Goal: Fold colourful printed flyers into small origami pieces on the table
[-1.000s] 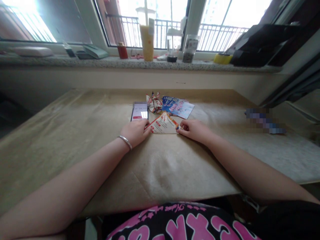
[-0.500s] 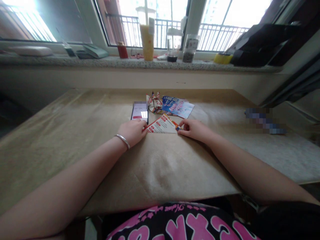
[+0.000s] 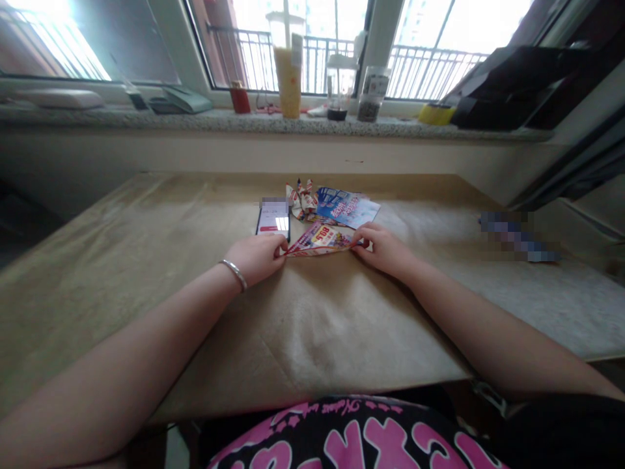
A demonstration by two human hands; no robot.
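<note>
Paper flyer [image 3: 319,240], glossy, folded triangular, pinched between left hand [image 3: 256,258], right hand [image 3: 383,249]

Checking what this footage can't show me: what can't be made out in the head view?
- The phone: head view, top of the screen pixelated, remaining text too small to read.
- The object at the table's right side: head view, pixelated, so its kind can't be told.
- The folded paper's two ends: head view, hidden by the left hand and right hand.
</note>
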